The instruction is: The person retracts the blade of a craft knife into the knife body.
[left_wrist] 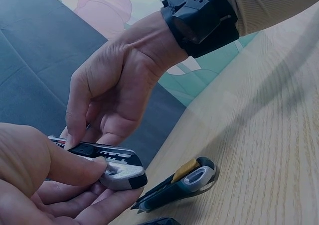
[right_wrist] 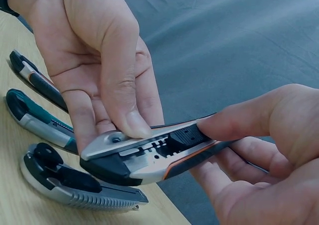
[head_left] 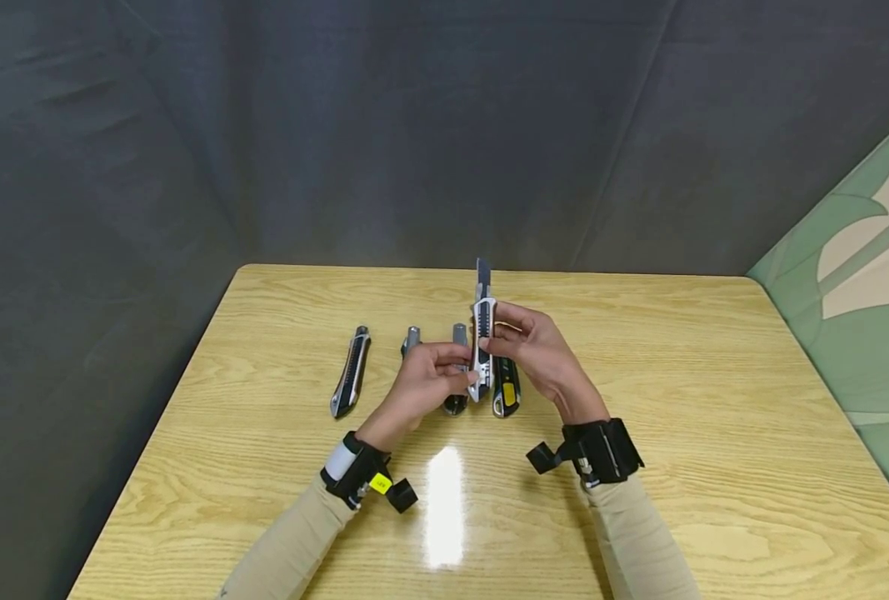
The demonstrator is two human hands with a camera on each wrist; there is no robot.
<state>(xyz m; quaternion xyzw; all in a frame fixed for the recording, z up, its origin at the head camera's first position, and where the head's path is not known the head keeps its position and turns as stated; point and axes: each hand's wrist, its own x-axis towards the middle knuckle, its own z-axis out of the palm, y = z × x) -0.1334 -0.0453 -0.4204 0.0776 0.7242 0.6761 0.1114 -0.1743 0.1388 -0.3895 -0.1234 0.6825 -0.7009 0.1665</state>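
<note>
A snap-off utility knife (head_left: 483, 333) is held upright above the table between both hands, its blade (head_left: 483, 279) extended away from the person. My left hand (head_left: 423, 379) pinches the silver butt end between thumb and fingers. Further up, my right hand (head_left: 540, 350) grips the body from the right. In the right wrist view the right thumb (right_wrist: 249, 115) presses on the black slider (right_wrist: 188, 135), and an orange line runs along the handle. The blade lies out of sight there. A utility knife with a yellow slider (head_left: 507, 387) lies just below the right hand.
More utility knives lie on the wooden table (head_left: 714, 400): a silver and black one (head_left: 351, 372) at the left, a partly covered one (head_left: 412, 337) behind the left hand, and another (head_left: 456, 403) beside the held knife. A dark cloth (head_left: 444, 142) hangs behind.
</note>
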